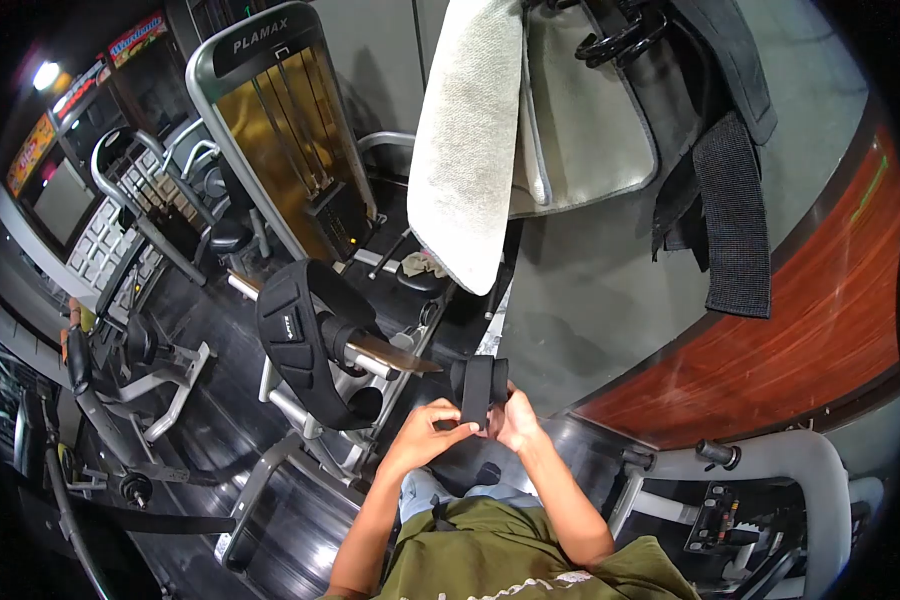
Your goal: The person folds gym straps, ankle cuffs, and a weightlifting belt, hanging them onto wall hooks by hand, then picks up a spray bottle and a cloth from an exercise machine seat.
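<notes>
In front of my torso, both hands hold a black strap [477, 392], bunched or folded into a small bundle. My left hand [432, 436] pinches its lower left side between thumb and fingers. My right hand [516, 420] is closed around the right edge, with some fingers hidden behind it. Left of the bundle, a black padded weightlifting belt [295, 335] hangs looped over a metal bar [370, 362] with a brownish end. Above, close to the camera, hang pale fabric-faced pads [465, 150] and black webbing straps [735, 210] with dark metal clips [625, 40].
A Plamax weight-stack machine [270, 130] stands at the back left. More gym machines [150, 390] fill the left side. On the right are a curved wood-look panel [770, 330] and a grey machine frame [810, 470]. The floor [305, 530] is dark and shiny.
</notes>
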Tool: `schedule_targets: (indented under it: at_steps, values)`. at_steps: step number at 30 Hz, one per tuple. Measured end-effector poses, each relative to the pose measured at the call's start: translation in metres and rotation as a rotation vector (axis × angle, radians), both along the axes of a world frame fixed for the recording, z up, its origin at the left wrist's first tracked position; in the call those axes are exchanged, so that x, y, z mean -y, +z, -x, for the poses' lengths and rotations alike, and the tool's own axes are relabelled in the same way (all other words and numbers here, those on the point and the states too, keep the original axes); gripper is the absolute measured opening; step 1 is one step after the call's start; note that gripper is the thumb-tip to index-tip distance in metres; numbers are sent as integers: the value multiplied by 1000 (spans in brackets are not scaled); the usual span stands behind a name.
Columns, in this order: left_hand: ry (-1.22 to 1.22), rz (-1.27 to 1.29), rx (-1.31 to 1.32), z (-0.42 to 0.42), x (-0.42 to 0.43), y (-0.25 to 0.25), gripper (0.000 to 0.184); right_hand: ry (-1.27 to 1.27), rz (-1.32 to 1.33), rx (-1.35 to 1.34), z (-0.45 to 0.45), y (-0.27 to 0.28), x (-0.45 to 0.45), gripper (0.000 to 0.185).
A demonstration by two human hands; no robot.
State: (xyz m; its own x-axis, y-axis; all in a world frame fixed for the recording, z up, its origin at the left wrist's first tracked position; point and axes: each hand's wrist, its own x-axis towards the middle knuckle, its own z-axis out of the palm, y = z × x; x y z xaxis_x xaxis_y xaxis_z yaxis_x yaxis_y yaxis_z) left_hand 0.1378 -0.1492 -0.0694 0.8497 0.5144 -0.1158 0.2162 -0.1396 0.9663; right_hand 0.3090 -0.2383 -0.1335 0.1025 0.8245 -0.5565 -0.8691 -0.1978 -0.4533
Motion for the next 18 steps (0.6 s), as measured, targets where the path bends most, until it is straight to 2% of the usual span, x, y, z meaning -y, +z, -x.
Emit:
schedule_targets:
  at_steps: [2, 4, 6, 7, 9, 12, 15, 18]
  values:
    - [63, -100, 30, -2, -1, -4, 22, 41, -35, 25, -5, -9, 1, 36]
    - [68, -70, 55, -4, -2, -10, 23, 83, -71, 54, -7, -13, 0, 35]
    - [74, -39, 78, -6, -2, -9, 23, 59, 34, 284, -7, -15, 0, 37]
    - [91, -23, 83, -7, 0, -5, 21, 61, 36, 283, -7, -15, 1, 37]
    - [111, -7, 90, -9, 2, -1, 19, 43, 142, 469, -8, -12, 3, 37]
    - [132, -76, 100, -12, 3, -1, 17, 76, 116, 558, -9, -4, 3, 37]
    - [161, -49, 58, -13, 3, -3, 19, 28, 121, 534, 0, 6, 3, 36]
    - [136, -99, 67, -15, 3, -2, 21, 4, 17, 461, -1, -22, 0, 35]
